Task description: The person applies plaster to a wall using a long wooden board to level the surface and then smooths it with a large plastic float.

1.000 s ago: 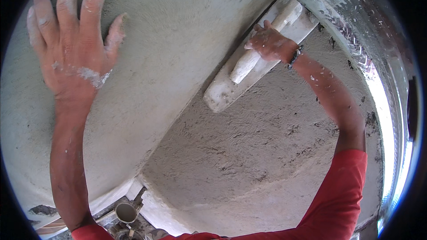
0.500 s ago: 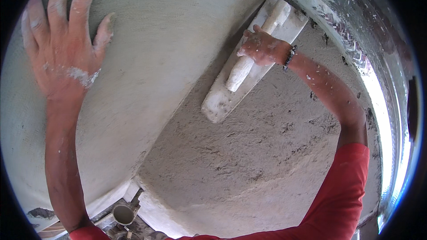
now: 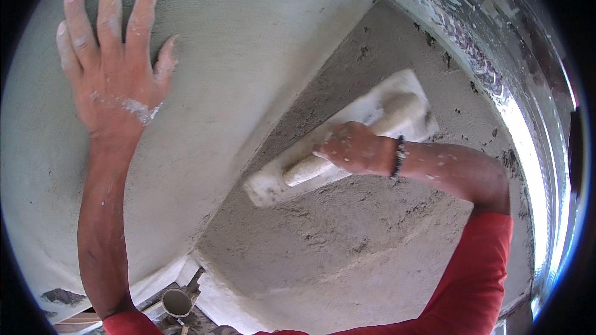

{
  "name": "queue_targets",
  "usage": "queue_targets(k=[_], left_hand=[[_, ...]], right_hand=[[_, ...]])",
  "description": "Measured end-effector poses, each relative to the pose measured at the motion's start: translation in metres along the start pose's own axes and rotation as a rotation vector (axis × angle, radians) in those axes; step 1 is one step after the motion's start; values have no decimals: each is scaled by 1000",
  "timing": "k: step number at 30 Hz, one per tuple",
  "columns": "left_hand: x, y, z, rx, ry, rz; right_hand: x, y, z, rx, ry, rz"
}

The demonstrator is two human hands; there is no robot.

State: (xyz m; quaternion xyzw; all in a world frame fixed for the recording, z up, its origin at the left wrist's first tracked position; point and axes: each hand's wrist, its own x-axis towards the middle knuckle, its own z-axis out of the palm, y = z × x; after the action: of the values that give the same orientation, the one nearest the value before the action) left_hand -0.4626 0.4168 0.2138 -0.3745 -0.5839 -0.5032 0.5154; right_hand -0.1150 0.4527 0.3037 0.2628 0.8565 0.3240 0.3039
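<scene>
My right hand (image 3: 357,147) is closed round the handle of a long, pale plastering float (image 3: 264,187). The float lies slantwise against rough grey plaster (image 3: 347,236), its upper end to the right and its lower end near the corner line. Some blur shows on its upper end. On the smoother, paler wall (image 3: 205,99) at the left, my left hand (image 3: 118,80) rests flat with fingers spread and holds nothing. Dried plaster marks its wrist, and white flecks dot my right forearm.
A bright gap (image 3: 528,155) and a plaster-splashed, shiny strip (image 3: 478,31) run along the right side. Low at the left, below the walls, stands a round bucket (image 3: 176,302) among boards and clutter. A pale ledge (image 3: 223,291) juts out beside it.
The float has come down from the upper corner and turned flatter, with my right hand still on its handle. My left hand appears slightly lower and further right in view.
</scene>
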Motion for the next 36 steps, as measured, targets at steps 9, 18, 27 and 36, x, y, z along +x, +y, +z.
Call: queue_targets(k=[9,18,27,36], left_hand=[[-2,-3,4,3,9,36],[-1,-4,-1,14,-13,34],[-1,-3,-1,31,3,10],[-3,-8,7,76,29,35]], right_hand=[[-173,15,-32,-535,-28,567],[-205,105,-29,-411,195,910],[-200,131,-36,-305,198,1076],[-256,93,-50,-53,197,1178]])
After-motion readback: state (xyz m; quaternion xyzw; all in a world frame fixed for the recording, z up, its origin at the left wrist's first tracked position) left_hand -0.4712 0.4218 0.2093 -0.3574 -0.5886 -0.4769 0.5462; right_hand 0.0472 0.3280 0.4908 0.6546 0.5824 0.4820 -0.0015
